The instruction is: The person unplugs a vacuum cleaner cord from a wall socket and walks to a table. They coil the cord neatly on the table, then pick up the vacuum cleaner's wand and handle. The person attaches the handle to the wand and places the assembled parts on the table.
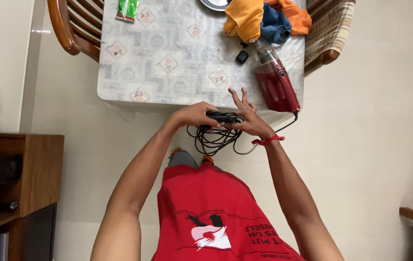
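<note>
My left hand [194,115] and my right hand [249,117] meet just off the near edge of the table [134,58] and grip a coiled black power cord [216,137]. Both hands close on the bundled top of the cord, with loops hanging below them. The cord runs right and up to a red handheld vacuum cleaner [275,79] lying on the table's right side. A red thread band circles my right wrist.
A small black cap [242,57] lies beside the vacuum's nozzle. Orange, yellow and blue cloths [264,17] are piled at the far right. A green packet [127,8] lies far left. Wooden chairs [68,29] flank the table. A wooden cabinet [18,179] stands left.
</note>
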